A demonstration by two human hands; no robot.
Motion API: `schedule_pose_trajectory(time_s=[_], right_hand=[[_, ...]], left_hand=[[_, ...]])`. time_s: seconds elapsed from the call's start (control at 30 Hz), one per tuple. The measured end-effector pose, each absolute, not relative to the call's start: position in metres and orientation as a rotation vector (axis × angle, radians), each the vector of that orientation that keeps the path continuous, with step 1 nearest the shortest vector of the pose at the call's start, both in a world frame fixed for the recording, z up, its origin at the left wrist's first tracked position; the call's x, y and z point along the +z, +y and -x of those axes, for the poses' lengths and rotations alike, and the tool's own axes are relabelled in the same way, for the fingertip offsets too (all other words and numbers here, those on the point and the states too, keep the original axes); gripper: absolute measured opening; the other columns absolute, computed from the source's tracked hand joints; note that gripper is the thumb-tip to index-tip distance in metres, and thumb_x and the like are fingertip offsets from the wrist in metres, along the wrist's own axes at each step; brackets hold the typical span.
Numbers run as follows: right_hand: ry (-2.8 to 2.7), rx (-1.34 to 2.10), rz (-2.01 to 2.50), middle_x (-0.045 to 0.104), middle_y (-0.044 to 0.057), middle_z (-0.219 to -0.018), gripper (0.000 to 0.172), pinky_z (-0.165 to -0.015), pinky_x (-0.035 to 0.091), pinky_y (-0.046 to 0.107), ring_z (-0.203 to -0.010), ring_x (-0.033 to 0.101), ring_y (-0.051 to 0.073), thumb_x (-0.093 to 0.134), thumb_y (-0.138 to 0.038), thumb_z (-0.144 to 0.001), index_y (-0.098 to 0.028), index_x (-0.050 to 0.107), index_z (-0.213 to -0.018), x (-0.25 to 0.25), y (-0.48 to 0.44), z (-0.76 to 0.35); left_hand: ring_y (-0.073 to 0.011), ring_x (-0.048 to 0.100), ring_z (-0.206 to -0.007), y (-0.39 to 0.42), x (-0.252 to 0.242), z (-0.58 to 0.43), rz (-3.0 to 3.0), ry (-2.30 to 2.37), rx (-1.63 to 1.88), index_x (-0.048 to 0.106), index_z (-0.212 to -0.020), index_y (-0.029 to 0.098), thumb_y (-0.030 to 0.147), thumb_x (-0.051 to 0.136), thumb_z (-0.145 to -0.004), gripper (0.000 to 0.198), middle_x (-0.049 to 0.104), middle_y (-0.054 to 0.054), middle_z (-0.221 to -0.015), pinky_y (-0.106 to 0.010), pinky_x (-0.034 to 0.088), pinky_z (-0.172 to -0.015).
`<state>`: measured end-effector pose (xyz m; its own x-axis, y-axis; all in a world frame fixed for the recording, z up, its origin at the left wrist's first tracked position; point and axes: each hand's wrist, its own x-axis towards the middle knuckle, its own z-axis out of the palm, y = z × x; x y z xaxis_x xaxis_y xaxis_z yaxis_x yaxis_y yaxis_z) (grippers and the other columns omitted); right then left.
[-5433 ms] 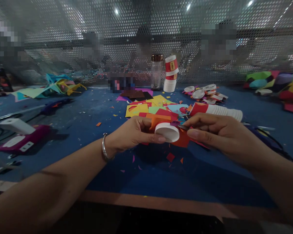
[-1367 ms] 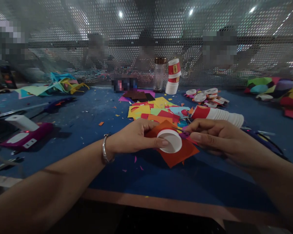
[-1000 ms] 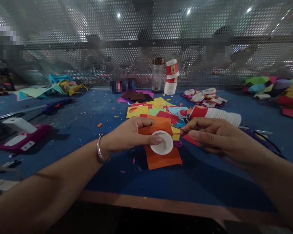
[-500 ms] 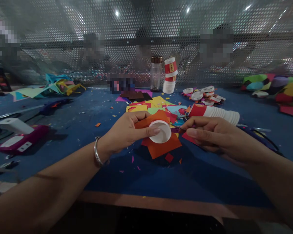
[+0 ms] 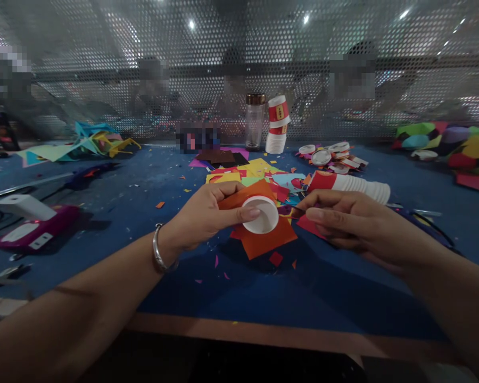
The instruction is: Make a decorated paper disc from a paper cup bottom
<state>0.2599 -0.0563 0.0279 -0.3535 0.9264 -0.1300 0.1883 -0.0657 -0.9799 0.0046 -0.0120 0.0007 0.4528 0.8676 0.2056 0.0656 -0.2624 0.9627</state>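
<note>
Mid-frame, my left hand has its grip clamped on the white cup and orange paper, above the worktop. My right hand is pinched together beside them. I judge the paper is mostly uncut.

The left hand pinches a white cup base against orange paper.
</note>
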Motion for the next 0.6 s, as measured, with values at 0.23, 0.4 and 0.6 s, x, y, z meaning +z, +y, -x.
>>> schedule_pose_trajectory(time_s=[0.23,0.4,0.6], right_hand=[[-1.558,1.481,1.242,0.036,-0.012,-0.052,0.058,-0.037,0.003,0.02,-0.042,0.016,0.001,0.086,-0.067,-0.072,-0.016,0.065,-0.092,0.027,-0.058,-0.259],[-1.587,1.495,1.231,0.032,-0.013,-0.053,0.056,-0.037,0.004,0.019,-0.044,0.015,0.002,0.083,-0.066,-0.077,-0.016,0.064,-0.094,0.025,-0.056,-0.26],[-1.575,1.486,1.214,0.035,-0.013,-0.053,0.057,-0.037,0.006,0.019,-0.044,0.016,0.002,0.085,-0.065,-0.075,-0.016,0.063,-0.093,0.026,-0.057,-0.257]], left_hand=[[-0.01,0.052,-0.072,-0.018,0.001,-0.013,-1.633,0.787,0.869,0.071,-0.08,0.016,0.036,0.087,-0.077,0.025,0.061,0.002,-0.079,-0.023,0.039,-0.065],[-0.0112,0.053,-0.074,-0.022,-0.003,-0.019,-1.572,0.805,0.791,0.073,-0.085,0.016,0.041,0.089,-0.074,0.031,0.064,0.001,-0.081,-0.024,0.041,-0.066],[-0.011,0.054,-0.074,-0.023,-0.005,-0.021,-1.532,0.86,0.784,0.072,-0.087,0.015,0.045,0.091,-0.071,0.039,0.065,0.001,-0.082,-0.025,0.041,-0.068]])
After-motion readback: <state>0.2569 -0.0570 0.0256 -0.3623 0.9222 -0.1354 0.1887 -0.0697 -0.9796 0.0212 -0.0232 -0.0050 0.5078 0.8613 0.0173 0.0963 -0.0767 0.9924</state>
